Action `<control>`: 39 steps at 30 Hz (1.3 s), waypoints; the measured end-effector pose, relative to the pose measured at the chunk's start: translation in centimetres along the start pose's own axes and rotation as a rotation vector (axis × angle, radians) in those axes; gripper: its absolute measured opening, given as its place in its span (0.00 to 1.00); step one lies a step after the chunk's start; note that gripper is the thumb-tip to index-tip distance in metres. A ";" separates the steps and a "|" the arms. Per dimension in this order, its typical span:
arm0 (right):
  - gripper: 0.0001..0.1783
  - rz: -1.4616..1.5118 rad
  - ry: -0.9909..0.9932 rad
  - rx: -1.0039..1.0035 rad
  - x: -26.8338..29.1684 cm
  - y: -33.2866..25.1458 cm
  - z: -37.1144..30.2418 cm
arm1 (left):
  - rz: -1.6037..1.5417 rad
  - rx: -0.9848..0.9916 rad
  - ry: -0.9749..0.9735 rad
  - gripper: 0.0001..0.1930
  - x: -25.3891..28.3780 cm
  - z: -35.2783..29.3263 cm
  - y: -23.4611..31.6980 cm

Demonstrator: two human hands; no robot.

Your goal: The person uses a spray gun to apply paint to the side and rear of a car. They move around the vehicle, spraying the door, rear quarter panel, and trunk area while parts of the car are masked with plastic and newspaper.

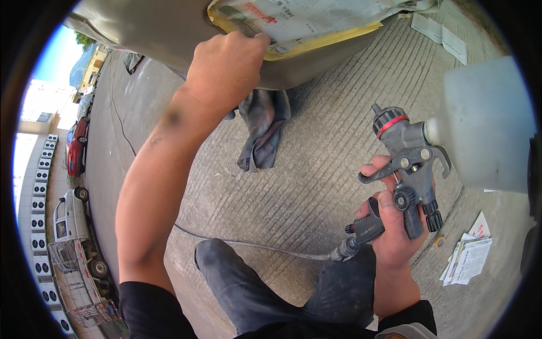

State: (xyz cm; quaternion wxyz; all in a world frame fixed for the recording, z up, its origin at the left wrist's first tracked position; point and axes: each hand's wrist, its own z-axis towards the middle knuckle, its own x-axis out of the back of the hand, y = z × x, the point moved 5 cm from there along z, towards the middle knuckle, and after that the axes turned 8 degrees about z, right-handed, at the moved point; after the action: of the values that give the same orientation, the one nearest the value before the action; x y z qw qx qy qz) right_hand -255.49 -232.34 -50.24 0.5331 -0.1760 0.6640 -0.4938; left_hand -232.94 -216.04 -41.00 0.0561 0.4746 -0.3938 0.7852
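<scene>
My left hand is closed, knuckles up, at the lower edge of a grey-brown car body panel. It sits against newspaper masking bordered with yellow masking tape; its fingertips and anything in them are hidden. In my right hand is a dark spray gun, gripped by its handle and tilted sideways over the ground. A large translucent whitish cup is attached to the gun. From the handle fitting, an air hose trails left past my knees.
Dark crumpled cloth hangs below the panel. Folded newspapers and a tape roll lie on the grooved concrete at right. More paper lies at the far right. A truck and a red car stand at left.
</scene>
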 end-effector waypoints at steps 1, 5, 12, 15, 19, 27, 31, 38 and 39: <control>0.39 0.000 -0.002 0.004 -0.1 -0.1 0.0 | 0.005 0.001 -0.010 0.09 -0.3 0.2 0.1; 0.39 -0.003 0.012 0.011 -0.2 -0.2 0.0 | -0.005 0.038 0.002 0.07 -1.2 0.6 0.6; 0.38 0.007 0.011 0.035 0.2 0.2 -0.1 | -0.051 0.189 0.071 0.05 -2.1 0.4 0.9; 0.37 0.024 0.008 0.043 0.2 0.4 0.0 | -0.139 0.283 0.135 0.03 -2.0 0.0 0.9; 0.28 -0.041 -0.005 0.061 -0.7 0.2 -0.3 | -0.416 0.273 0.336 0.06 -0.3 -0.8 3.4; 0.24 -0.190 -0.140 0.182 -3.9 -3.0 1.0 | -0.705 -0.104 -0.238 0.09 -5.0 -14.0 9.6; 0.24 -0.220 -0.166 0.213 -5.3 -3.9 0.1 | -0.793 -0.264 -0.450 0.10 -8.1 -21.4 9.7; 0.33 -0.544 -0.139 0.131 -6.5 -1.1 -2.1 | -0.834 -0.275 -0.656 0.19 -10.2 -32.6 5.1; 0.34 -0.559 -0.150 0.148 -7.0 -1.1 -2.2 | -0.874 -0.257 -0.673 0.20 -10.4 -33.7 5.0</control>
State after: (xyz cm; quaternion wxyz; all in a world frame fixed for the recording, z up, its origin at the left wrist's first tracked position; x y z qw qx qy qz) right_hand -255.21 -226.53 -45.70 0.4356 -0.3487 0.5107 -0.6541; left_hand -253.22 -193.82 -60.12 0.3048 0.8070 -0.2491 0.4403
